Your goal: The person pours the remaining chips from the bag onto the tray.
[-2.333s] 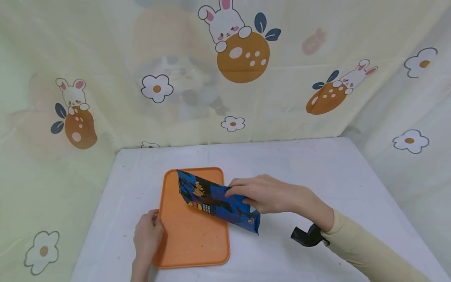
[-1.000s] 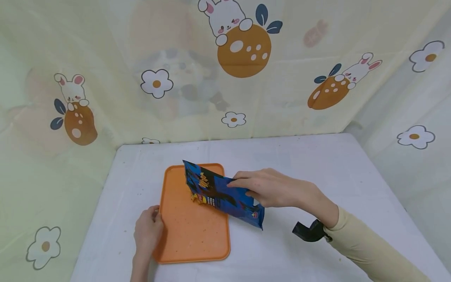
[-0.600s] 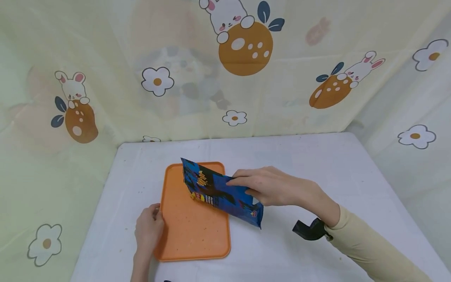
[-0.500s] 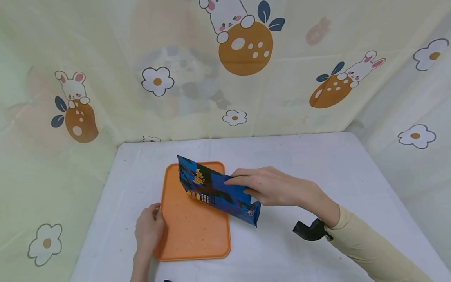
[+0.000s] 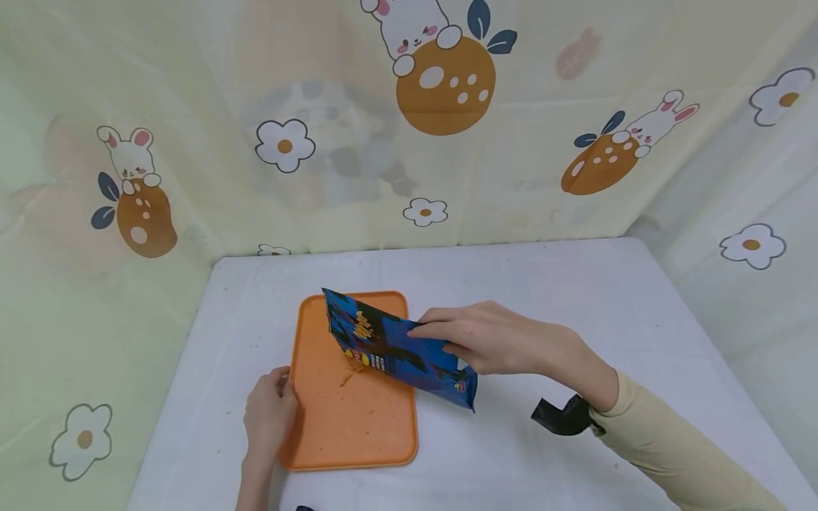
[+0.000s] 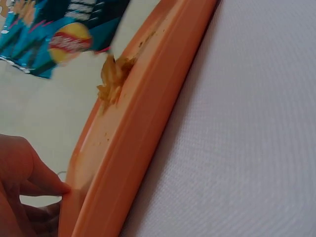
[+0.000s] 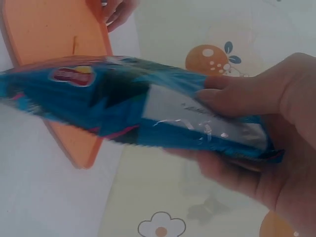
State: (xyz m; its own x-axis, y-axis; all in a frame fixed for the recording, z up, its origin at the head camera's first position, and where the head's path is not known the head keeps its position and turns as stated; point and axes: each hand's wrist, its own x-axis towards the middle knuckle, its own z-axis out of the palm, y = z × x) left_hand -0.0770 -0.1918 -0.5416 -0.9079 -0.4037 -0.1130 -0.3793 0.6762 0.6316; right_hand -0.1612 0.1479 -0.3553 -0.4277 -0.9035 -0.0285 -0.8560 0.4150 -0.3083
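An orange tray (image 5: 377, 447) lies on the white table. My right hand (image 5: 486, 341) grips a blue snack bag (image 5: 396, 348) by its lower end and holds it tilted over the tray, its open mouth down toward the tray's far part. A few orange snack pieces (image 5: 350, 375) lie on the tray under the bag's mouth; in the left wrist view they (image 6: 112, 79) sit by the tray rim (image 6: 148, 123). My left hand (image 5: 270, 417) holds the tray's left edge with curled fingers. The right wrist view shows the bag (image 7: 123, 103) pinched between thumb and fingers.
The white table (image 5: 562, 312) is walled by a yellow cloth with rabbits and flowers (image 5: 441, 78) at the back and both sides. A black wrist mount (image 5: 559, 419) sits on my right arm's cream sleeve. Bare tabletop lies right of the tray.
The bag has been shaken slightly over the tray, and a few orange snack pieces have dropped out onto it. My left hand has stayed on the tray's edge.
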